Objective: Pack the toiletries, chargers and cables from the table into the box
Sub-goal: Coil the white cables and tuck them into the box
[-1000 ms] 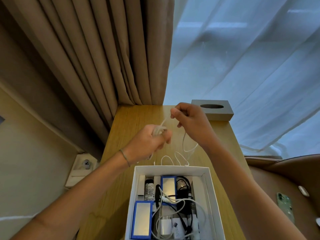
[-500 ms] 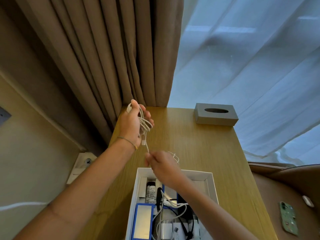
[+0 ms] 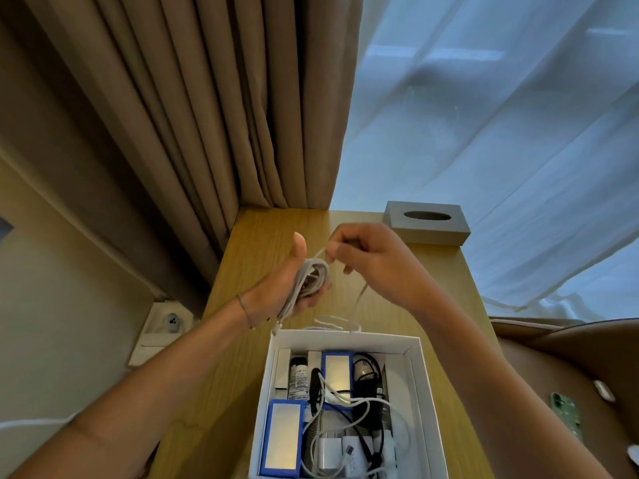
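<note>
Above tabletop (image 3: pixel 432 288): left hand (image 3: pixel 276 288) grips coiled white cable (image 3: pixel 309 280), right hand (image 3: pixel 373 261) pinches free strand. Risk: coil springs loose; slack tail snags box (image 3: pixel 345 337) rim.

My left hand (image 3: pixel 276 288) sat at mid-frame, thumb pointing up, its grip curled round a coiled white cable (image 3: pixel 311 276). My right hand (image 3: pixel 373 261) hovered just right of it, fingertips pinching the cable's loose strand. Both forearms reached up from the lower frame.
</note>
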Available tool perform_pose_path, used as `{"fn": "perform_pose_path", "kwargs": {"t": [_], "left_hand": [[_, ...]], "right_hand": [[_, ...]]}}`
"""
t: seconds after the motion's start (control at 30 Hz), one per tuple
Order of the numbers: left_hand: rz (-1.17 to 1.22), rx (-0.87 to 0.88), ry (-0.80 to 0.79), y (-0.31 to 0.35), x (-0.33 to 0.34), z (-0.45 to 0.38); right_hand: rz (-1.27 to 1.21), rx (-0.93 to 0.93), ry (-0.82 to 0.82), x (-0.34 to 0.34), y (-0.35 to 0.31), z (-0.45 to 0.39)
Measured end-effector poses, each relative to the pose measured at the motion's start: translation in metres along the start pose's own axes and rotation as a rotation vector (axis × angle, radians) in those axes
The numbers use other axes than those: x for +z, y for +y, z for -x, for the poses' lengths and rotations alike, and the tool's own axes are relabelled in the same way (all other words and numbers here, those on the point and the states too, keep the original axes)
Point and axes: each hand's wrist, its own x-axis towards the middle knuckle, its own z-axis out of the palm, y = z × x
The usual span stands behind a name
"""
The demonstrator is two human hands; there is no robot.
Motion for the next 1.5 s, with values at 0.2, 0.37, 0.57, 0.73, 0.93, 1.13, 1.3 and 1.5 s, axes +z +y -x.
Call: {"fn": "perform_pose_path", "kwargs": {"t": [0.2, 0.37, 0.57, 0.73, 0.93, 1.13, 1.3, 1.5], "left_hand": [[-0.115, 0.128, 0.114, 0.015, 0.015, 0.005], [0.152, -0.084, 0.585, 0.019, 0.004, -0.002], [0.452, -0.197, 0.753, 0.007, -0.021, -0.01], [0.848, -0.195, 0.668, 0.001, -0.027, -0.014], [0.281, -0.095, 0.881, -0.019, -0.015, -0.026], [-0.086, 0.008, 0.553, -0.032, 0.002, -0.018], [-0.052, 0.004, 0.043, -0.017, 0.014, -0.001], [-0.099, 0.035, 0.254, -0.009, 0.021, 0.006]], "right_hand": [[0.025, 0.076, 0.209, 0.017, 0.034, -0.01], [0.062, 0.236, 0.17, 0.046, 0.063, -0.002], [0.083, 0.292, 0.07, 0.081, 0.082, 0.018], [0.368, 0.268, -0.127, 0.102, 0.083, 0.036], [0.47, 0.105, -0.358, 0.098, 0.042, 0.045], [0.087, 0.088, -0.114, 0.03, 0.009, 0.016], [-0.024, 0.079, 0.047, 0.016, 0.032, -0.001], [-0.106, 0.122, 0.232, 0.033, 0.069, -0.002]]}}
